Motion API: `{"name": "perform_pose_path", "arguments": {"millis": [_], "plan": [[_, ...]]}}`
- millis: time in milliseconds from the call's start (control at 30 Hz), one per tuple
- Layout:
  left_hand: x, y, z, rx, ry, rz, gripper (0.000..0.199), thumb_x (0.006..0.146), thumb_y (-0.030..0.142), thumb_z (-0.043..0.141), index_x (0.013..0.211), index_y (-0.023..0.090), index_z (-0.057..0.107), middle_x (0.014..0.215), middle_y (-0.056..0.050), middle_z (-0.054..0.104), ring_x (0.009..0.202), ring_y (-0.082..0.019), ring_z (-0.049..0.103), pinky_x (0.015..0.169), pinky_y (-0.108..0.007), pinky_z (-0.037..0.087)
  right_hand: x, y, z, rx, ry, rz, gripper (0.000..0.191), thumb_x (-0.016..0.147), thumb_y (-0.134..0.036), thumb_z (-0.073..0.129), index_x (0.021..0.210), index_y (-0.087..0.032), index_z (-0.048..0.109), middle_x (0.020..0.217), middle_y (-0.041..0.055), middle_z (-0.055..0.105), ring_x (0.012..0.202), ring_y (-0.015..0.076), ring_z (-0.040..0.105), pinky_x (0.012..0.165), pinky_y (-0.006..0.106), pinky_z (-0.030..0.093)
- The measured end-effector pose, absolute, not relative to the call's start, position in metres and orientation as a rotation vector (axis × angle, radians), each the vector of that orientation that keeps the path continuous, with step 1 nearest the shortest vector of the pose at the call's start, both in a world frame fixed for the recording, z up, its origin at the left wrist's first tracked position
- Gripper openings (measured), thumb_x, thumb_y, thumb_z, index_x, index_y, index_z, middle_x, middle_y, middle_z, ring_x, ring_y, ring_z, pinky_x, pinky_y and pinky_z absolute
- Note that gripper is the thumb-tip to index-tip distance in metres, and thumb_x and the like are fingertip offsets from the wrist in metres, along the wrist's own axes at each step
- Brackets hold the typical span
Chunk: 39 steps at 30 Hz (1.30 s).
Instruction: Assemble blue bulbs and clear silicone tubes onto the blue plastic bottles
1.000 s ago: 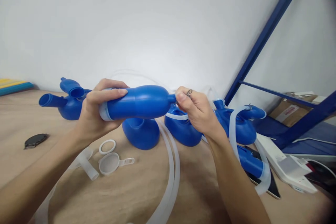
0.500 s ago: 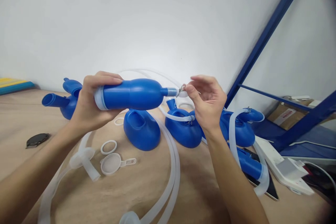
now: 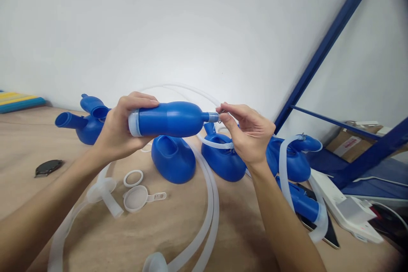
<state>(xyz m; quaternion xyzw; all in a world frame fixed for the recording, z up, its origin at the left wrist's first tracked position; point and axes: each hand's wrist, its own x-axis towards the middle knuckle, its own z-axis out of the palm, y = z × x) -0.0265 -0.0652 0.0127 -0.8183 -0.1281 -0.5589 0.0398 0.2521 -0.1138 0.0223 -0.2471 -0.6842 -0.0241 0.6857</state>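
My left hand (image 3: pixel 127 123) wraps round the wide end of a blue plastic bottle-shaped part (image 3: pixel 178 118), held level above the table. A translucent ring (image 3: pixel 134 123) covers that end. Its narrow nozzle (image 3: pixel 205 116) points right, with a translucent hose end (image 3: pixel 213 116) fitted on it. The thumb and forefinger of my right hand (image 3: pixel 247 129) pinch a small wire hose clamp (image 3: pixel 219 112) at this hose end. Below the bottle-shaped part stand two rounded blue plastic vessels, one (image 3: pixel 174 161) with an open mouth and another (image 3: pixel 223 163) with a hose clamped on it.
More blue vessels stand at left (image 3: pixel 89 129) and right (image 3: pixel 291 159). Translucent hoses (image 3: pixel 212 204) curve over the brown tabletop (image 3: pixel 117 242). A white ring (image 3: pixel 133 178), a cap with a strap (image 3: pixel 136 199), a watch (image 3: pixel 47 168) and a power strip (image 3: pixel 338 210) lie around; a blue frame rises at right.
The bottle-shaped part and my left hand have shifted right. My right fingers have closed in around the hose end, and the wire clamp now sits against it.
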Motion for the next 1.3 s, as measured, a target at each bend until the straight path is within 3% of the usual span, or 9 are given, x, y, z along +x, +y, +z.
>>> {"name": "perform_pose_path", "arguments": {"millis": [300,467,667,800,967,1100,1300], "plan": [[-0.020,-0.063,0.006,-2.531,-0.351,-1.627,0.051,0.081,0.027,0.082,0.122,0.028,0.053,0.113,-0.007,0.066,0.105,-0.025,0.069,0.082,-0.040,0.059,0.239,-0.113,0.020,-0.579,-1.374,0.055,0.004,0.085,-0.026,0.083,0.089,-0.025,0.082,0.087,0.0004,0.081,0.081,0.0189,0.078,0.098,0.044,0.065],[-0.018,-0.072,0.009,-2.573,-0.638,-1.630,0.056,0.074,0.041,0.087,0.116,0.028,0.052,0.111,-0.006,0.069,0.100,-0.027,0.070,0.081,-0.040,0.059,0.237,-0.114,0.018,-0.553,-1.409,-0.048,0.003,0.087,-0.023,0.080,0.088,-0.025,0.082,0.085,-0.0011,0.080,0.078,0.0160,0.077,0.105,0.046,0.061],[-0.008,-0.085,0.013,-2.659,-0.894,-1.574,0.060,0.067,0.056,0.090,0.100,0.025,0.051,0.100,-0.004,0.071,0.081,-0.024,0.071,0.065,-0.036,0.058,0.237,-0.109,0.017,-0.636,-1.308,0.086,0.014,0.083,-0.035,0.083,0.089,-0.022,0.082,0.088,0.0034,0.081,0.081,0.0215,0.079,0.080,0.039,0.068],[-0.011,-0.079,0.012,-2.555,-0.671,-1.522,0.056,0.070,0.049,0.089,0.105,0.025,0.052,0.098,-0.005,0.073,0.080,-0.026,0.073,0.064,-0.036,0.059,0.239,-0.104,0.017,-0.720,-1.295,0.331,0.020,0.079,-0.037,0.086,0.087,-0.020,0.082,0.082,0.0047,0.080,0.079,0.0226,0.079,0.076,0.037,0.067],[-0.025,-0.068,0.007,-2.387,-0.424,-1.356,0.043,0.080,0.031,0.078,0.119,0.030,0.059,0.111,-0.007,0.074,0.086,-0.026,0.075,0.064,-0.035,0.061,0.245,-0.100,0.021,-0.779,-1.305,0.619,0.024,0.071,-0.038,0.089,0.083,-0.019,0.082,0.076,0.0056,0.079,0.074,0.0210,0.076,0.069,0.034,0.064],[-0.032,-0.066,0.006,-2.346,-0.486,-1.304,0.027,0.084,0.023,0.071,0.108,0.035,0.068,0.109,-0.002,0.075,0.085,-0.025,0.075,0.063,-0.035,0.060,0.251,-0.097,0.023,-0.861,-1.340,0.878,0.028,0.064,-0.039,0.093,0.079,-0.017,0.082,0.076,0.0068,0.079,0.070,0.0176,0.073,0.058,0.026,0.056],[-0.021,-0.077,0.014,-2.080,-0.267,-1.299,0.020,0.083,0.023,0.073,0.100,0.031,0.065,0.094,0.003,0.077,0.078,-0.021,0.075,0.060,-0.032,0.062,0.256,-0.096,0.023,-0.920,-1.508,0.995,0.029,0.064,-0.040,0.094,0.075,-0.016,0.081,0.072,0.0055,0.077,0.067,0.0160,0.071,0.061,0.027,0.056]]}}
